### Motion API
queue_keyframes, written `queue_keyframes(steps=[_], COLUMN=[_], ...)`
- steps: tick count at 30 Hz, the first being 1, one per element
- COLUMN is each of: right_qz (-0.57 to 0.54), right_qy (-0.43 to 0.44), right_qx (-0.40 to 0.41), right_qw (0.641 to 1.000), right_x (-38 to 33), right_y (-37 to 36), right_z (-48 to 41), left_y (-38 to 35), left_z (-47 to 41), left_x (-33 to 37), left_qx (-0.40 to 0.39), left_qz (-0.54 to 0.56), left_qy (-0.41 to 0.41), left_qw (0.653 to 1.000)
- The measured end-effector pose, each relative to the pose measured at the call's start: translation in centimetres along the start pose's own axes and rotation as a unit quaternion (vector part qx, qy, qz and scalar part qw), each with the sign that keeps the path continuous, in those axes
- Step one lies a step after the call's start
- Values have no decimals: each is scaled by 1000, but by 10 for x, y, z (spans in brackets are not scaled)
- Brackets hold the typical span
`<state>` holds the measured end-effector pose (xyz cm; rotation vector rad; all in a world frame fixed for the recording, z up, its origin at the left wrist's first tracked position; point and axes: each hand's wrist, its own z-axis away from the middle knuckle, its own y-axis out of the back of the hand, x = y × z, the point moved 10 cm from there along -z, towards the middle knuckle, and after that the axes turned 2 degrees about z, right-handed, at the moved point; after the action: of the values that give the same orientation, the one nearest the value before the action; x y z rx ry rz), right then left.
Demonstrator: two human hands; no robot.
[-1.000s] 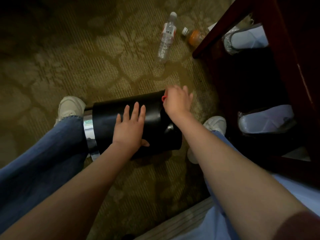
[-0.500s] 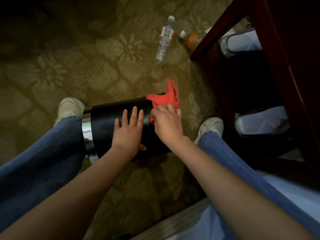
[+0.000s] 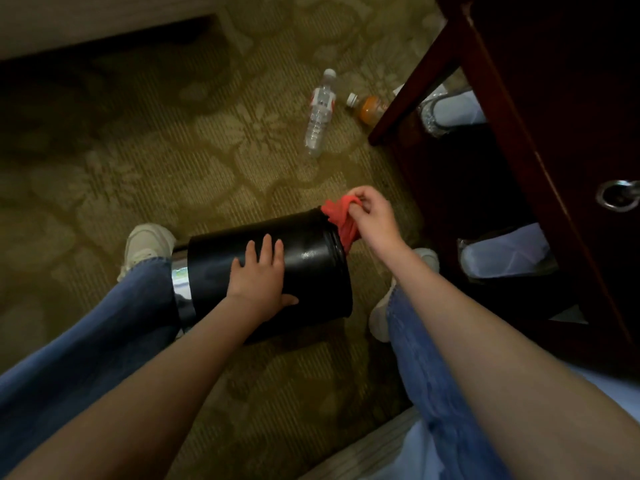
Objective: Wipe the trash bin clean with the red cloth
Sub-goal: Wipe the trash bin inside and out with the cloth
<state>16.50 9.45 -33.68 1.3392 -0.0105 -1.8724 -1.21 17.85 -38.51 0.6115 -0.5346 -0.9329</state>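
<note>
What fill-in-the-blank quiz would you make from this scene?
1. The black trash bin lies on its ____ on the carpet.
2. The left hand rests flat on the ____.
3. The right hand pinches a cloth coloured ____.
Missing words: side; bin; red.

Black trash bin (image 3: 311, 268) — red cloth (image 3: 341, 220) — olive floral-patterned carpet (image 3: 138, 150).
</note>
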Motion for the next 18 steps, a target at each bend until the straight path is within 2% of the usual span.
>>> queue_keyframes(steps=[3,6,8,10,15,18], right_qz=[-62,-109,-146,-185,-364,-410], right_qy=[-15,-25,-48,-74,-110,-124], right_qx=[-11,-26,-18,-9,-50,-52], right_qw=[998,993,988,980,923,902], right_x=[-15,-25,-29,-34,-57,-55], right_y=[10,9,9,8,0,-2], right_z=[11,20,23,28,52,62], left_y=[10,40,72,95,111,110], left_z=[-2,0,8,16,33,44], left_x=[-8,-8,3,15,16,10], left_qx=[-9,60,124,139,123,143], left_qz=[115,222,289,378,518,542], left_qy=[12,11,-34,-69,-60,-35], left_qw=[993,973,949,913,845,828])
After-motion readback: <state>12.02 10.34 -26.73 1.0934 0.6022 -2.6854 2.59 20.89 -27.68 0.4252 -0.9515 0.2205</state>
